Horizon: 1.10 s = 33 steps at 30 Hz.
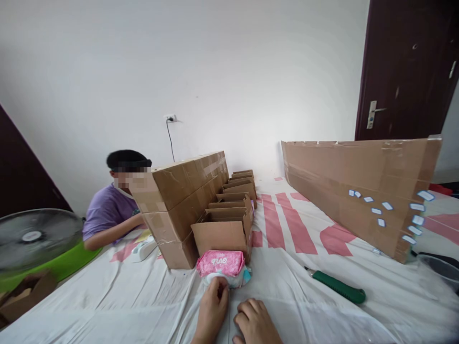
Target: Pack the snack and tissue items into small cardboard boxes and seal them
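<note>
My left hand is at the near side of a pink and white soft packet, which looks like a pack of wet wipes. Its fingers are curled together by a white oval patch on the packet; what they pinch, if anything, is hidden. Just right of it, my right hand rests low on the white cloth, fingers loosely bent and a little apart, with nothing seen in it. Directly behind the packet stands an open cardboard box, first in a row of several similar boxes running away from me.
Stacked closed cartons wall off the left side. A green box cutter lies to the right. Beyond it stands a long cardboard panel with small labels. A person in purple sits beyond the cartons, near a fan.
</note>
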Available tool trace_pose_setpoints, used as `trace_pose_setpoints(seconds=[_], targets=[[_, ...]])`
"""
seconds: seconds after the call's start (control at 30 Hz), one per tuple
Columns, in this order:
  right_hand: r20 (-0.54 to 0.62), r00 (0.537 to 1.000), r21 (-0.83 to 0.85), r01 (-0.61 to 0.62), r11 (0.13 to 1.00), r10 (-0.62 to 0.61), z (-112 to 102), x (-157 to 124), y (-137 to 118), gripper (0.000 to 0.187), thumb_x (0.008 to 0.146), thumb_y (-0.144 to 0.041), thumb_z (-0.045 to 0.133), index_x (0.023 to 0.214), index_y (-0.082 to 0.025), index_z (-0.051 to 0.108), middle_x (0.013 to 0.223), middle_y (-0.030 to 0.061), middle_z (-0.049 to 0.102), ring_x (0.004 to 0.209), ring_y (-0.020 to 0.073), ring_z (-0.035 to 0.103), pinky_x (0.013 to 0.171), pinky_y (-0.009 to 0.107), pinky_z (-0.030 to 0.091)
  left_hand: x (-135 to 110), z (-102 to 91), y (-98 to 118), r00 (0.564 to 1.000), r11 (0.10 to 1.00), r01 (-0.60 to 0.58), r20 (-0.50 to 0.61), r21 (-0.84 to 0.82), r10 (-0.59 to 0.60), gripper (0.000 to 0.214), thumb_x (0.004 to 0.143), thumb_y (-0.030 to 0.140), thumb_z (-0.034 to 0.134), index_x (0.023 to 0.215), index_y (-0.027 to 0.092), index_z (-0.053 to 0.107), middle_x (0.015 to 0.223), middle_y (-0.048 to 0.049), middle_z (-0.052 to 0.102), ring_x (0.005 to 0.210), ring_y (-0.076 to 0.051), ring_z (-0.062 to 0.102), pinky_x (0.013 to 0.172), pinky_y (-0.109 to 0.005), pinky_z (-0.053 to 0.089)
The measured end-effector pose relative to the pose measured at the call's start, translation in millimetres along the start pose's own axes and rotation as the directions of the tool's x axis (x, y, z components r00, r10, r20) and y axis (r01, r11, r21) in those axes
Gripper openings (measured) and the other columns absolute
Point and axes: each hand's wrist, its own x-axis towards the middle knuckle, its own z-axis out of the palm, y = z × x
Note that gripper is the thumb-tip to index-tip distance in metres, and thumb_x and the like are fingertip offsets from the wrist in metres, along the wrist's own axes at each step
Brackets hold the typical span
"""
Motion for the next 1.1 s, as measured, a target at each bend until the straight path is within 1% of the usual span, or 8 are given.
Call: trace_pose_setpoints(seconds=[0.43,0.6,0.83,1.1], targets=[[-0.037,0.999,-0.002,0.018,1.000,-0.018,5.0,-0.8,3.0,0.031,0.075,-0.036,0.071,0.099,-0.018,0.066,0.115,0.0075,0.062,0.109,0.0288,0.051,0.093,0.043,0.043,0.3,1.0,-0.1,1.000,1.000,-0.005,-0.011,-0.006,0.005,0.010,0.081,0.027,0.047,0.074,0.022,0.053,0.063,0.0023,0.057,0.057,-0.017,0.056,0.057,-0.027,0.045],[-0.042,0.999,-0.001,0.025,1.000,-0.025,4.3,-1.8,3.1,0.032,0.075,-0.036,0.071,0.100,-0.018,0.066,0.116,0.0076,0.062,0.109,0.0287,0.051,0.093,0.043,0.044,-0.1,-0.2,1.1,1.000,1.000,-0.004,0.002,0.017,0.004,0.011,0.082,0.028,0.047,0.076,0.022,0.054,0.064,0.0018,0.058,0.058,-0.017,0.056,0.058,-0.028,0.045],[-0.050,0.998,-0.002,0.029,1.000,-0.029,1.2,-4.5,1.4,0.033,0.076,-0.038,0.070,0.101,-0.017,0.065,0.115,0.0072,0.061,0.109,0.0273,0.051,0.094,0.042,0.043,2.2,-1.5,2.8,1.000,1.000,-0.013,0.008,0.017,0.013,0.011,0.081,0.029,0.047,0.073,0.022,0.052,0.062,0.0021,0.056,0.057,-0.017,0.055,0.057,-0.028,0.045],[-0.089,0.995,-0.003,0.036,0.999,-0.036,3.3,-5.6,1.8,0.031,0.077,-0.039,0.067,0.101,-0.018,0.065,0.114,0.0073,0.061,0.109,0.0267,0.050,0.094,0.041,0.041,3.0,-1.3,3.8,1.000,1.000,-0.016,-0.001,0.017,0.016,0.012,0.079,0.030,0.047,0.074,0.022,0.052,0.062,0.0018,0.057,0.056,-0.017,0.056,0.057,-0.028,0.045]])
